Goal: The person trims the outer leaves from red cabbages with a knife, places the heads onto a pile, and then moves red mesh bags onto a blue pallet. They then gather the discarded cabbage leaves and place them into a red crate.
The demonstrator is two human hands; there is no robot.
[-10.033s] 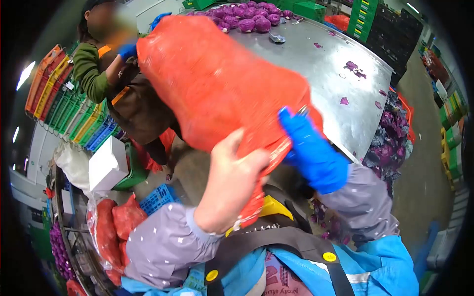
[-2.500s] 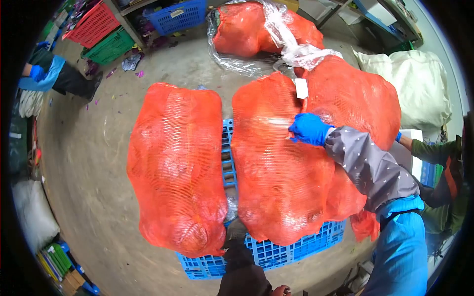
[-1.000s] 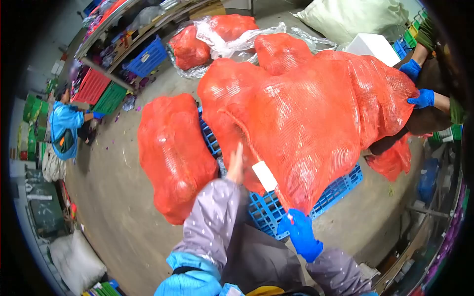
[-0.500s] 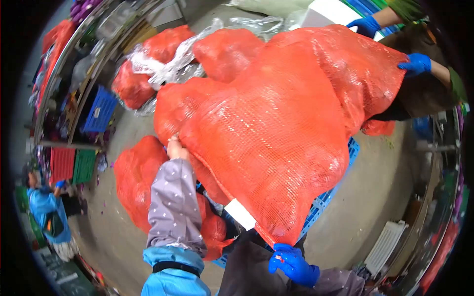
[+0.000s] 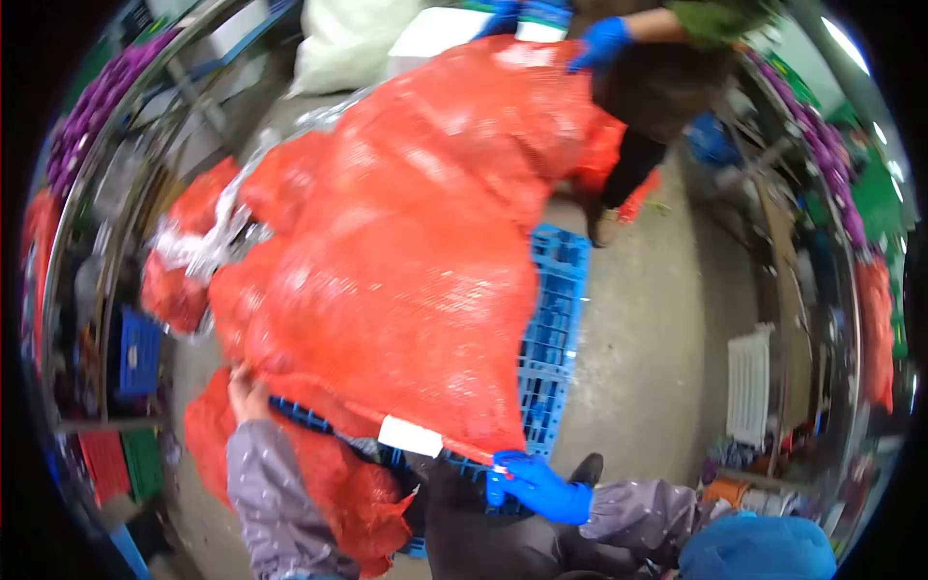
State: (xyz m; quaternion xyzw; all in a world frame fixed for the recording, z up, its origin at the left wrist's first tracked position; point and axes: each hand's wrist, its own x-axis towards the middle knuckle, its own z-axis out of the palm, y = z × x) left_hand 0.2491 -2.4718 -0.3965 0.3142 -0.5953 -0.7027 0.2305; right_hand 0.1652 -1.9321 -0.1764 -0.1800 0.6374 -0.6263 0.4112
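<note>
A large, full red mesh sack (image 5: 416, 290) stretches across the middle of the view. My bare left hand (image 5: 247, 394) grips its near left corner, the fingers partly hidden by the mesh. At the near right corner my right hand (image 5: 541, 486), in a blue glove, is closed on the sack's edge. A white label (image 5: 410, 436) hangs on that edge between my hands. Across from me a co-worker's blue-gloved hand (image 5: 601, 43) holds the far end. The sack's contents cannot be made out through the mesh.
Below the sack is a blue plastic pallet (image 5: 556, 261). Another red sack (image 5: 348, 493) lies by my left arm, with more at the far left beside clear plastic wrap (image 5: 217, 232). Shelving stands on both sides. A white slatted crate (image 5: 748, 387) leans at right.
My view has turned, so the scene sits further left. The sack has shifted relative to the pallet, showing more of its right side. Both my hands keep their hold.
</note>
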